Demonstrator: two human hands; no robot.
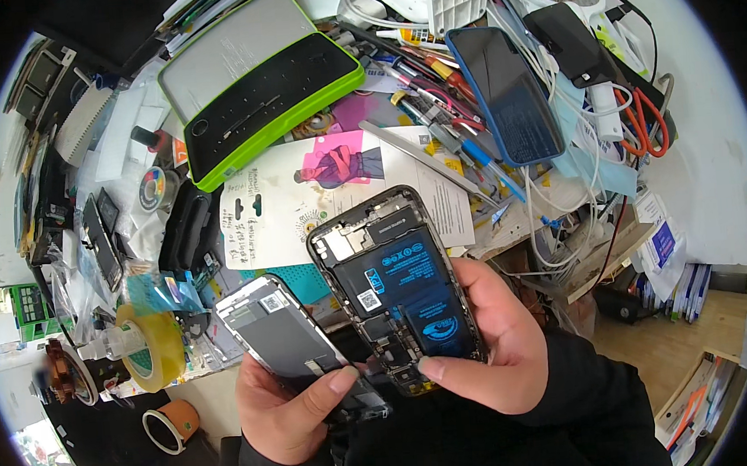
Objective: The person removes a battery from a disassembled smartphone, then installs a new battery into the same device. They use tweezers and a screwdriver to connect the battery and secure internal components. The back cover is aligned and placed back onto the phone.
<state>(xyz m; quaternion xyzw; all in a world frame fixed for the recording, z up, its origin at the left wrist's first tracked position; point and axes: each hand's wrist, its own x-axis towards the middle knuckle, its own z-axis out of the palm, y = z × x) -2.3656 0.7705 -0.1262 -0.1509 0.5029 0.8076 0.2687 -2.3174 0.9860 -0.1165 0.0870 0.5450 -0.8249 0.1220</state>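
Possibly the biggest risk lies at the near ends, where the screen panel (292,338) and the opened phone body (375,318) come very close; whether a ribbon joins them I cannot tell, but if one does, drawing the two apart could tear it. The left hand (282,410) is clamped on the panel's near end, thumb across its back, and the right hand (500,338) grips the body along its right side and near end; the hands are apart from each other. A slack grip could drop either part, since both are held up at the near side of the cluttered bench. A thumb pressing inward might also mark the bare components.

As for looks, the body lies open toward the camera: black battery (435,302) with blue print on the right, a dark board at near left, silvery metal at the far end. The panel, left of it, shows a dark grey back, pale edging and a small white code label at its far end
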